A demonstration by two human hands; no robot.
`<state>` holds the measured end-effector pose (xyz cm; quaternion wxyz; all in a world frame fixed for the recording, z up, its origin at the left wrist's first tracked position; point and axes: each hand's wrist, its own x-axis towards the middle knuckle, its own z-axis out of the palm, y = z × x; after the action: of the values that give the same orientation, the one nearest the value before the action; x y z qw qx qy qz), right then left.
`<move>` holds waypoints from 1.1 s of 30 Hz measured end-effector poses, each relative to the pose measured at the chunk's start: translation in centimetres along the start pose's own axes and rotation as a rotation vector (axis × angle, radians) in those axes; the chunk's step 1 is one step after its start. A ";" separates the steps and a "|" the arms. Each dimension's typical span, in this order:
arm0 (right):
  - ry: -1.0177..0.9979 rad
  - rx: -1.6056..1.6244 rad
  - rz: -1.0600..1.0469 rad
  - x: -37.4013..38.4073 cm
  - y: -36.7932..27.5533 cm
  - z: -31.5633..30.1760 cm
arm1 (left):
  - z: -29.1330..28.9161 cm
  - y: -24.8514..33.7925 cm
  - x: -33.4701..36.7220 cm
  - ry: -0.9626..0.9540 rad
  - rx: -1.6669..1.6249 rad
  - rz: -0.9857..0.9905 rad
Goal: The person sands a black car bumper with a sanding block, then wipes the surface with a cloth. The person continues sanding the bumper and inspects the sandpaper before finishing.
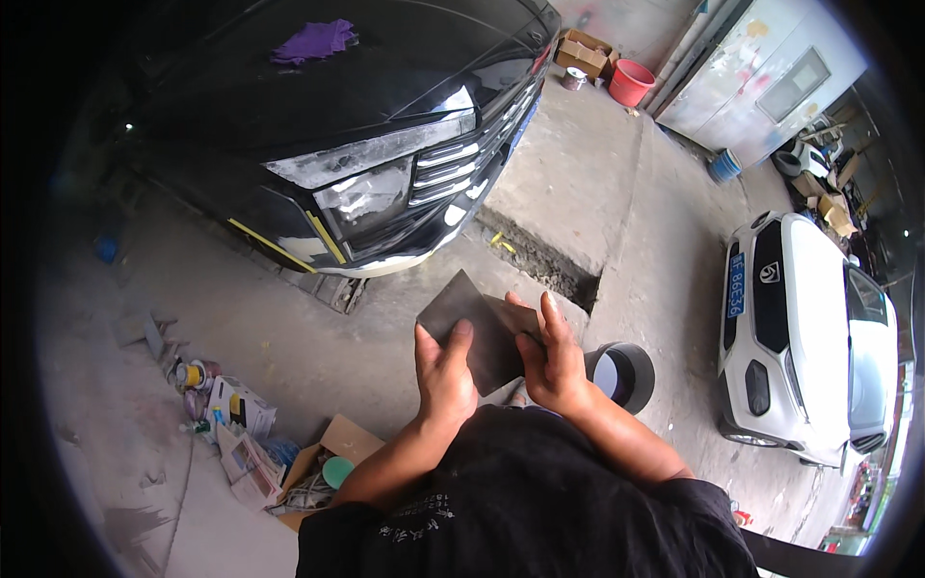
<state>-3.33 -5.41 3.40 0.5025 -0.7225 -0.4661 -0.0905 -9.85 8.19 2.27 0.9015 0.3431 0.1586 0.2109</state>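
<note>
In front of my body I hold a dark grey sheet of sandpaper (472, 332), and a browner flap (515, 318) shows behind its right side. My left hand (446, 371) grips the near left edge, thumb flat on top and fingers underneath. At the right edge, my right hand (554, 361) pinches the sheet with its thumb, while its other fingers stretch upward. Beyond my hands stands a black car (385, 116) with pale sanded patches around its headlight (366, 197) and yellow tape (270, 246) along its bumper.
A purple cloth (313, 42) lies on the bonnet. A dark bucket (636, 378) stands close to my right, and a white car (809, 328) is farther right. Left of me are an open cardboard box (352, 440) and cans. A broken trench (549, 265) cuts the concrete floor.
</note>
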 end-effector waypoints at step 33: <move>-0.075 -0.198 -0.016 -1.9 -0.4 -8.5 | 6.0 -3.1 -1.1 -0.197 0.719 0.450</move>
<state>-1.83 -13.37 6.60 0.4101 -0.7678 -0.4790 -0.1129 -7.39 2.20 4.58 0.6670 0.6798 0.0562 0.2997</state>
